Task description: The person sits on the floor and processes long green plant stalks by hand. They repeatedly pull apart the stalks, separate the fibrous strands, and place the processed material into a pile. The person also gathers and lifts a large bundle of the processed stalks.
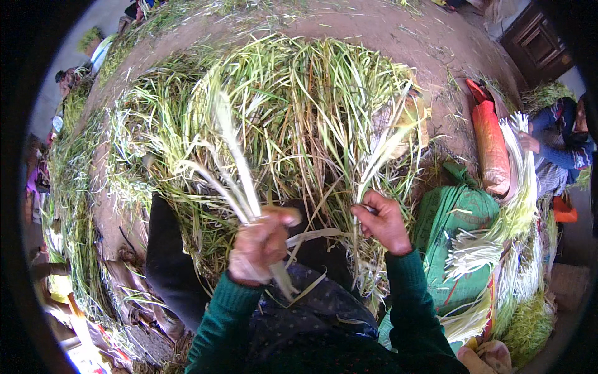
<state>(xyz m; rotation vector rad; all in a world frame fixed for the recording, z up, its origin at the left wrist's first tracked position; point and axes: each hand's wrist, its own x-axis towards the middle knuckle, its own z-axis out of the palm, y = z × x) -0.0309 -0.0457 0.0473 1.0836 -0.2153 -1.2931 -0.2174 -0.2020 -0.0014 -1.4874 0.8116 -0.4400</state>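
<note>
My left hand (264, 243) is closed around a small bunch of pale stalks (240, 173); their leafy tops fan upward and the cut or root ends stick out below the fist. It is slightly blurred. To its right, my right hand (383, 222) pinches a thin stalk with a yellow-green leafy top (380, 154) between thumb and fingers. Beyond both hands lies a big heap of long green and yellow leafy stalks (299, 103), with some brown, dry leaves in it. A dark plastic sheet or apron (308, 294) covers my lap, and loose peeled strips lie over it.
Green woven sacks (460, 215) at my right carry bundles of trimmed white stalks (474, 252). Behind them stands an orange-red sack (490, 145). A person (556, 140) at far right holds white stalks. More leafy stalks (79, 233) line the left; other people sit at the far left.
</note>
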